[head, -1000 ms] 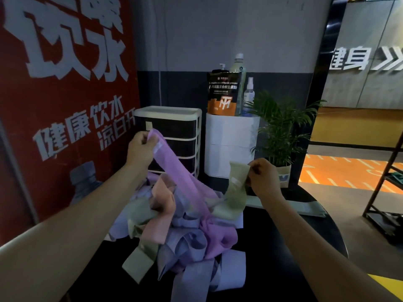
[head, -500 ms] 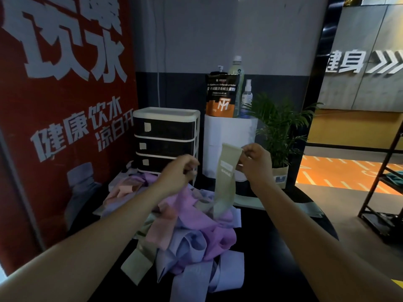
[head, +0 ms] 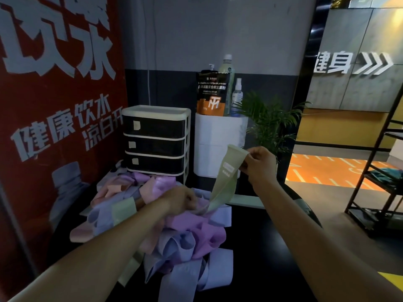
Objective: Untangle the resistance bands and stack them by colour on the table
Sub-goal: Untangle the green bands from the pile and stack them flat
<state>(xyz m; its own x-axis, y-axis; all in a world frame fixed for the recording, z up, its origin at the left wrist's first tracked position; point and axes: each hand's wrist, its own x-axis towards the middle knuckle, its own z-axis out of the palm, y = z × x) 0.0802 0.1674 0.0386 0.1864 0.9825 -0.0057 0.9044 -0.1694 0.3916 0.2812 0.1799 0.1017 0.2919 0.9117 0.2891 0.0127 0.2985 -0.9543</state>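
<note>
A tangled heap of resistance bands (head: 174,232), purple, lilac, pink and pale green, lies on the dark table (head: 261,247). My right hand (head: 259,164) pinches the top end of a pale green band (head: 226,177) and holds it up, stretched down into the heap. My left hand (head: 182,200) is down on the heap, its fingers curled at the lower end of that green band; which band they grip is hard to tell. Another green band (head: 246,200) lies flat on the table behind the heap.
A black drawer unit (head: 156,140) with a white frame stands behind the heap. Beside it a white cabinet (head: 218,144) carries a pouch and bottles. A potted plant (head: 270,125) is behind my right hand. A dark metal rack (head: 379,177) stands at right. A red banner fills the left.
My left hand let go of the raised purple band and came down onto the heap. My right hand lifted the green band higher and drew it to the right.
</note>
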